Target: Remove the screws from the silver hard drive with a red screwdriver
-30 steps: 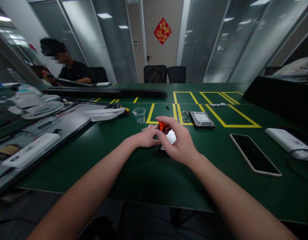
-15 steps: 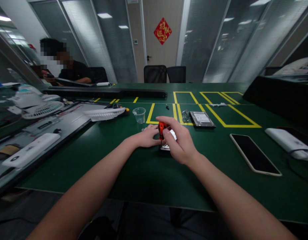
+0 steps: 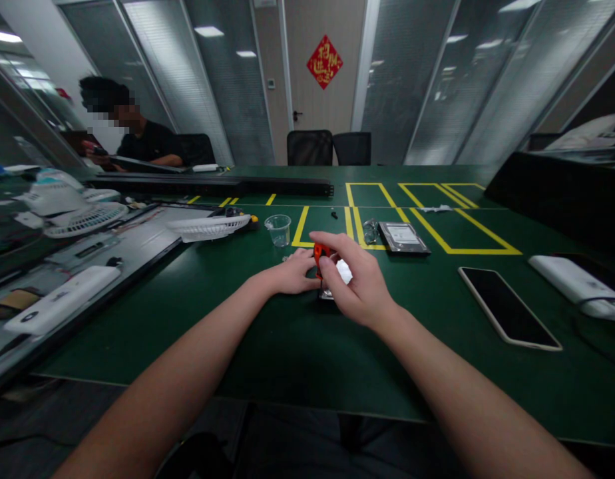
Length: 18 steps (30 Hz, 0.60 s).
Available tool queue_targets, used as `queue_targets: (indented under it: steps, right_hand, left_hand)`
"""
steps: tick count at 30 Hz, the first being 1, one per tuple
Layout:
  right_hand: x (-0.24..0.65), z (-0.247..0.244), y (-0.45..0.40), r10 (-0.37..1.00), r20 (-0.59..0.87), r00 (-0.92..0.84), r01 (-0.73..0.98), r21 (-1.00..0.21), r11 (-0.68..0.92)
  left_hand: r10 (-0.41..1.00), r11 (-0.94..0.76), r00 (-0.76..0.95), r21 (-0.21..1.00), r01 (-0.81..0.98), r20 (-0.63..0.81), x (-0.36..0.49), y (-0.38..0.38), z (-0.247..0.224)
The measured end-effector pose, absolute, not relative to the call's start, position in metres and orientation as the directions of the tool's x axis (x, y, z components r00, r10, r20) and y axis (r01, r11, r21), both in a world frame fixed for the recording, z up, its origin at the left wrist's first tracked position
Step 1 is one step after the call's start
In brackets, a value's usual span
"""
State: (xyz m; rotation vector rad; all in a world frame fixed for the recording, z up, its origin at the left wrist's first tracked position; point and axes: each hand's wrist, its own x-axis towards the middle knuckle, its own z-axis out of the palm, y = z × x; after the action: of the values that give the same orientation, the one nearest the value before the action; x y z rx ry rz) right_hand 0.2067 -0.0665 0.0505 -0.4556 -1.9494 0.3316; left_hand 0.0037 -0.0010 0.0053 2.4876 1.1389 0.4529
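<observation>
In my right hand (image 3: 360,283) is a small screwdriver (image 3: 319,251) with a red and black handle, held upright between thumb and fingers. Its shaft points down at a hard drive (image 3: 326,295) lying on the green table (image 3: 307,352). My left hand (image 3: 293,274) grips the drive's left side, with the thumb along the near edge. Much of the drive's shiny top is hidden behind my hands, and so is the screwdriver tip.
A clear plastic cup (image 3: 278,231) stands beyond my left hand. Another hard drive (image 3: 404,238) lies farther right, beside a crumpled clear bag (image 3: 371,231). At right are a phone (image 3: 510,308) and a white power bank (image 3: 577,286). A white fan grille (image 3: 210,227) lies left.
The screwdriver handle has turned and tilted slightly left in my right fingers, which have shifted a little with it. My left hand keeps its place on the drive.
</observation>
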Motion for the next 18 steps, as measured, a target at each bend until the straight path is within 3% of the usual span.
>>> queue_targets:
  steps: [18]
  right_hand:
    - [0.2054, 0.0507, -0.0663, 0.467, 0.811, -0.351, 0.202, -0.422, 0.884]
  left_hand:
    - [0.763, -0.612, 0.632, 0.469, 0.637, 0.137, 0.0019, 0.0011, 0.0022]
